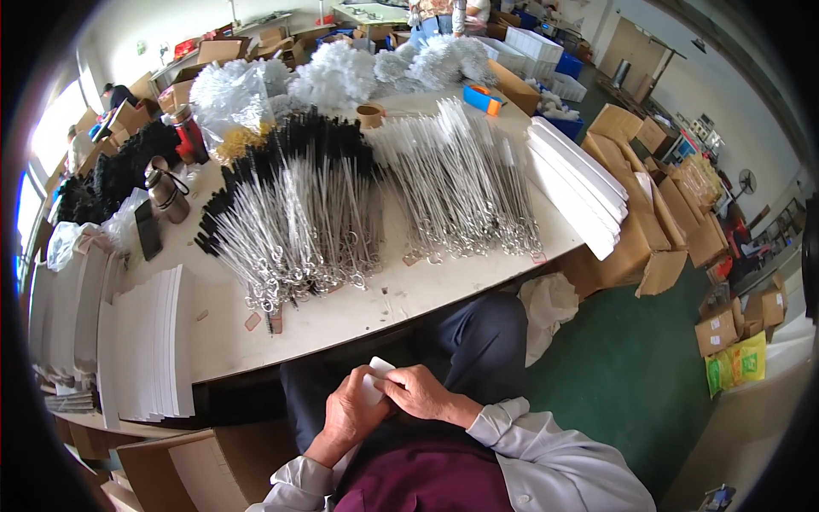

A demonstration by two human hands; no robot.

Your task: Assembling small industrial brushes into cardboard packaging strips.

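Observation:
Over my lap, below the table's front edge, my left hand (350, 411) and my right hand (426, 392) are closed together on a small white rectangular piece (380, 367). It looks like a folded card or little box; fingers cover much of it, so its exact kind is hidden. On the table (358, 317) ahead lie two heaps of wire-handled tube brushes with looped ends. Those in the left heap (299, 213) have black bristles, those in the right heap (461, 188) white ones. Neither hand touches the brushes.
Long white cartons stand stacked at the left (149, 346) and right (576, 183) table ends. Two flasks (167, 194) and a dark phone (148, 230) are on the left. Bagged white brushes (337, 72), a tape roll (370, 115) and an orange-blue tool (484, 100) lie farther back. Cardboard boxes (648, 222) flank the table.

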